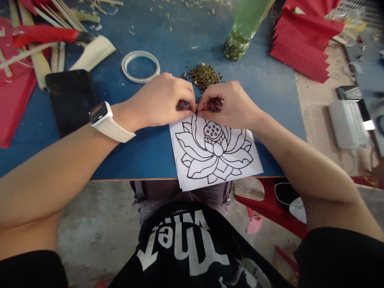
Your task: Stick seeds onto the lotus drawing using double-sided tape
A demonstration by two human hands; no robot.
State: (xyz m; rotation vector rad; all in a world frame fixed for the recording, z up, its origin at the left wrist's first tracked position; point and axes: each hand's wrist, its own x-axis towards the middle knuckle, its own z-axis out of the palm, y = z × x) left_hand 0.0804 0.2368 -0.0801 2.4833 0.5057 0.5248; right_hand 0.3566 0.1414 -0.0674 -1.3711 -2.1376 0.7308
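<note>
A white paper with a black-outlined lotus drawing [218, 150] lies at the table's front edge, its lower part overhanging, with another sheet's edge showing beneath. My left hand [171, 100] and my right hand [226, 105] meet at the paper's upper part. Thumb and forefinger are pinched together on each hand; whatever is between them is too small to make out. Just beyond my hands is a small pile of green and reddish beans [205, 76]. A roll of white tape [140, 67] sits behind my left hand.
The blue table [180, 36] bears a black phone [72, 100], a red-handled tool [45, 35] and pale strips at left. A green bottle [244, 30] stands at the back. Red zigzag-edged paper [303, 44] and a white power adapter [346, 124] lie at right.
</note>
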